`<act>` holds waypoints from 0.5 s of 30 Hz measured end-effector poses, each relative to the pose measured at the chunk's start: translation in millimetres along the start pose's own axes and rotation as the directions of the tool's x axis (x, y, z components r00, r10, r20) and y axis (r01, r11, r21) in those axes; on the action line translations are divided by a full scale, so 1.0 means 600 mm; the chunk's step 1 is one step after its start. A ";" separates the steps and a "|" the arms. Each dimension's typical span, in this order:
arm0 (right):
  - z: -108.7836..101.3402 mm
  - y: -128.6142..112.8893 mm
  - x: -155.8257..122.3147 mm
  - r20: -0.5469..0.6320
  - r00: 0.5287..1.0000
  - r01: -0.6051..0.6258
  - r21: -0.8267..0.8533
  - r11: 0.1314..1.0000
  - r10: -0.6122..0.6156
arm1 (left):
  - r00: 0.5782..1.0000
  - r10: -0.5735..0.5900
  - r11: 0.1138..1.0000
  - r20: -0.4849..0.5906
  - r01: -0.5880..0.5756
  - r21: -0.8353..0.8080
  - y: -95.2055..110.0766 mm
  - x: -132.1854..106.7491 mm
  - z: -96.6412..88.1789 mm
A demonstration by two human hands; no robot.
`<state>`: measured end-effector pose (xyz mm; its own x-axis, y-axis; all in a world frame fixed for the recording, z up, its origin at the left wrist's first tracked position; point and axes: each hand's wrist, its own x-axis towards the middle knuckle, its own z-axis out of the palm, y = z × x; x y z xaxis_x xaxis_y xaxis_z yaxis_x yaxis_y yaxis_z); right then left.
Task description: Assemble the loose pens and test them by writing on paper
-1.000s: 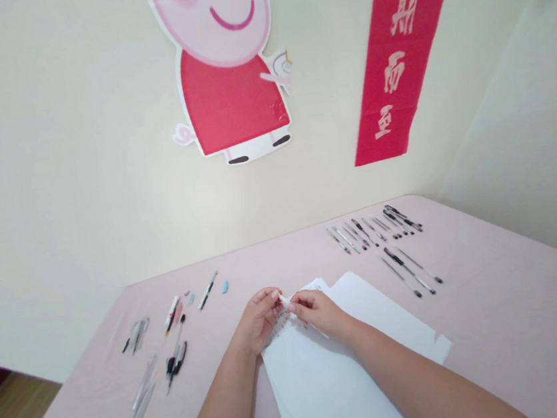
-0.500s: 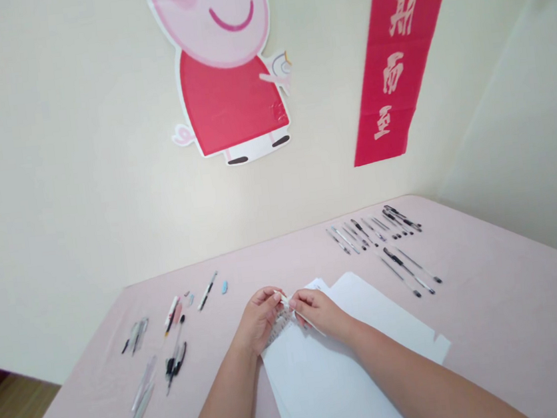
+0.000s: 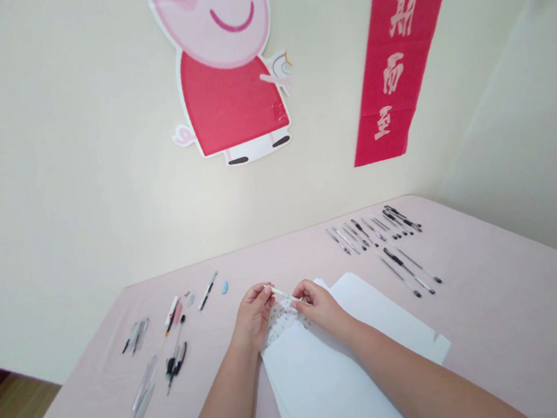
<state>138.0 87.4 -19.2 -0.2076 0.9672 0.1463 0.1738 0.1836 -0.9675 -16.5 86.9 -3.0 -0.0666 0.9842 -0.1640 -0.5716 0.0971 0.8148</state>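
Note:
A slim white pen [image 3: 282,294] spans the gap between my hands, slanting slightly down to the right. My left hand [image 3: 254,316] pinches its left end between thumb and fingertips. My right hand [image 3: 318,306] is closed around the other end, which the fingers partly hide. Below them lie white sheets of paper [image 3: 328,378]; a scribbled patch [image 3: 282,321] of dark marks shows at the far edge of the sheets, between the hands.
Pens [image 3: 359,232] lie in a row at the table's back right, with several more [image 3: 409,271] in front. Loose pens and pen parts [image 3: 175,361] are spread on the left. A small blue piece [image 3: 224,287] sits left of the hands. The wall rises behind the pink tabletop [image 3: 517,316].
My hands have moved apart, my left hand a little to the left and up. More of the white pen and the scribbled paper now shows between them.

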 end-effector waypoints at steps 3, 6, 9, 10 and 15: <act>-0.003 -0.005 -0.001 0.028 1.000 -0.006 0.052 0.999 0.004 | 1.000 -0.015 1.000 0.023 0.015 -0.012 0.001 -0.001 0.000; -0.007 -0.012 -0.004 0.105 0.994 -0.041 0.062 0.997 0.034 | 0.998 -0.037 0.999 0.045 0.038 -0.037 0.003 -0.002 0.000; -0.009 -0.014 -0.005 0.133 0.991 -0.029 0.017 0.999 0.027 | 0.999 -0.028 0.998 0.044 0.031 -0.055 0.004 -0.002 0.000; -0.009 -0.013 -0.005 0.123 0.992 -0.014 0.010 1.000 0.013 | 0.999 -0.019 0.998 0.040 0.021 -0.062 0.004 -0.002 0.000; -0.005 -0.008 -0.002 -0.021 0.998 0.060 -0.013 0.998 -0.061 | 0.999 -0.003 0.997 0.037 0.006 -0.083 0.004 0.000 -0.002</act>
<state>140.6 85.9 -14.1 -0.1979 0.9577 0.2089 0.1730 0.2439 -0.9542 -18.8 87.2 -1.9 -0.0346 0.9888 -0.1454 -0.6379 0.0902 0.7648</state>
